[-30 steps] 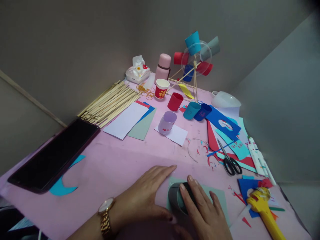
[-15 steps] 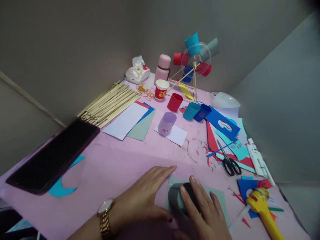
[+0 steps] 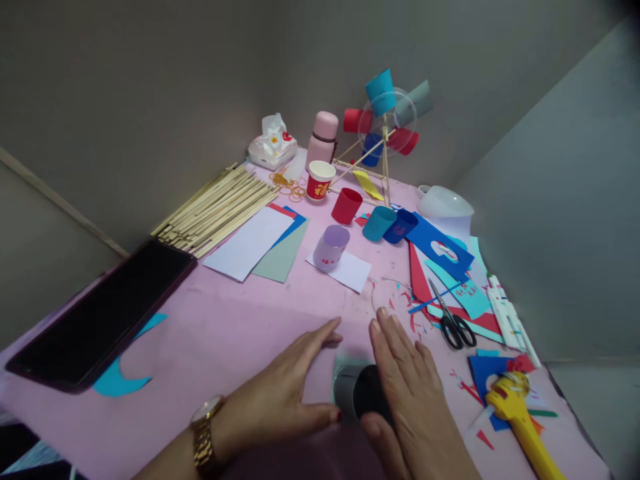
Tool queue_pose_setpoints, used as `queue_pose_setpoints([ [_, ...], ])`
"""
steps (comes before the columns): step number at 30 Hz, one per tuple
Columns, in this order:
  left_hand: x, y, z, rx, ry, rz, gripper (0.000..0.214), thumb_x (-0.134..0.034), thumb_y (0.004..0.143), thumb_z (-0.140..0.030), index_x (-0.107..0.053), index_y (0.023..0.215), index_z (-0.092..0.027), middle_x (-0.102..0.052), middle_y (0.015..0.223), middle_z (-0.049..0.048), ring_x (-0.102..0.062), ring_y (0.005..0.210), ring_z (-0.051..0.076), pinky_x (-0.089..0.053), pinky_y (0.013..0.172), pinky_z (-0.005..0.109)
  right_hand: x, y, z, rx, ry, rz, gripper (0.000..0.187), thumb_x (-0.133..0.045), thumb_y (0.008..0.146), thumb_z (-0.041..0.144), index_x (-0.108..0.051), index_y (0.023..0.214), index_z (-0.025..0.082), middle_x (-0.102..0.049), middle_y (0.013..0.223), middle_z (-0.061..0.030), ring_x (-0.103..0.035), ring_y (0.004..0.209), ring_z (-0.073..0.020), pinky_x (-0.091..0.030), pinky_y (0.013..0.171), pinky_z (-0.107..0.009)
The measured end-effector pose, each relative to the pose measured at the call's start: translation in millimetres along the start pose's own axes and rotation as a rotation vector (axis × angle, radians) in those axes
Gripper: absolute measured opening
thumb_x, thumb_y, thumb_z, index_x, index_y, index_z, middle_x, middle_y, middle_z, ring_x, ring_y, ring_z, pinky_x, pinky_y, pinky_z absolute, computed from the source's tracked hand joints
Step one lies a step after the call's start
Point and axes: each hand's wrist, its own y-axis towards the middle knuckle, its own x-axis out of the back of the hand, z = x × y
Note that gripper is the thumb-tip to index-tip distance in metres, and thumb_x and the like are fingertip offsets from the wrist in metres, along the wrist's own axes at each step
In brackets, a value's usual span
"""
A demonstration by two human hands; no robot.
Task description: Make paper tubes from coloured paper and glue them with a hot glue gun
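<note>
A dark grey-green paper tube (image 3: 345,395) stands on a piece of pale green card (image 3: 344,361) at the table's near side, between my two hands. My left hand (image 3: 290,383), with a gold watch (image 3: 204,437) on its wrist, is open to the tube's left, fingers and thumb spread apart. Across the tube's right side lies my right hand (image 3: 413,393), open, its fingers stretched forward and its thumb low by the rim. It covers part of the tube and the card's right portion. Whether either hand presses on the tube, I cannot tell.
Scissors (image 3: 453,323) and a yellow glue gun (image 3: 517,407) lie right, among paper scraps. Ahead stand a lilac paper cup (image 3: 331,248), a red tube (image 3: 347,206) and a stick-built wheel (image 3: 386,127). A black tablet (image 3: 100,313) and wooden sticks (image 3: 215,210) lie left.
My right hand has shifted forward from over the tube's opening to its right side, its fingers straightening. My left hand has moved slightly left, and the view has shifted a little.
</note>
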Motion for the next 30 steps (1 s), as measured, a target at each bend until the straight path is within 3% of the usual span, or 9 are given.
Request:
queue_pose_setpoints([
  [4,0.6,-1,6,-0.016,-0.298,-0.133,0.068,-0.046,0.097,-0.039,-0.005,0.151,-0.033,-0.042,0.143,0.0085,-0.038,0.134,0.025,-0.025,0.112,0.050,-2,23,9,-0.033,0.005,-0.033,0.069,-0.008,0.099,0.051,0.028,0.146,0.014,-0.047,0.139,-0.0283,-0.049,0.123,-0.0424,-0.054,0.075,-0.069],
  [7,1.5,4,5,-0.049,-0.444,-0.249,0.067,-0.042,0.097,-0.050,-0.005,0.150,-0.030,-0.045,0.137,0.0104,-0.043,0.128,0.026,-0.027,0.109,0.048,-12,28,14,-0.056,0.008,0.041,0.069,-0.004,0.096,0.058,0.022,0.147,0.018,-0.036,0.147,-0.0242,-0.038,0.131,-0.0405,-0.048,0.083,-0.072],
  [11,1.8,7,1,-0.013,-0.523,-0.314,0.075,-0.041,0.094,-0.061,-0.004,0.149,-0.025,-0.045,0.134,0.0131,-0.047,0.122,0.027,-0.029,0.108,0.047,-17,36,18,-0.105,0.034,0.357,0.068,-0.021,0.096,0.058,-0.014,0.151,0.018,-0.014,0.153,-0.0145,-0.019,0.139,-0.0385,-0.035,0.097,-0.071],
  [13,1.2,6,0,-0.002,-0.549,-0.313,0.077,-0.041,0.093,-0.063,-0.005,0.149,-0.025,-0.045,0.133,0.0130,-0.047,0.121,0.027,-0.029,0.108,0.046,-14,41,19,-0.145,0.058,0.509,0.066,-0.033,0.096,0.052,-0.017,0.150,0.018,-0.005,0.153,-0.0111,-0.012,0.140,-0.0372,-0.029,0.101,-0.069],
  [15,0.5,5,0,-0.009,-0.560,-0.312,0.076,-0.042,0.093,-0.063,-0.006,0.149,-0.026,-0.046,0.133,0.0125,-0.047,0.121,0.027,-0.029,0.108,0.046,-11,45,20,-0.168,0.072,0.576,0.067,-0.038,0.094,0.047,-0.013,0.150,0.019,0.000,0.153,-0.0093,-0.007,0.140,-0.0361,-0.024,0.103,-0.069],
  [30,-2.0,7,8,-0.064,-0.596,-0.301,0.071,-0.042,0.095,-0.060,-0.010,0.149,-0.027,-0.045,0.135,0.0117,-0.047,0.121,0.026,-0.030,0.107,0.045,-13,44,22,-0.171,0.043,0.510,0.065,-0.042,0.093,0.046,-0.020,0.150,0.021,-0.006,0.152,-0.0100,-0.013,0.140,-0.0369,-0.028,0.101,-0.070],
])
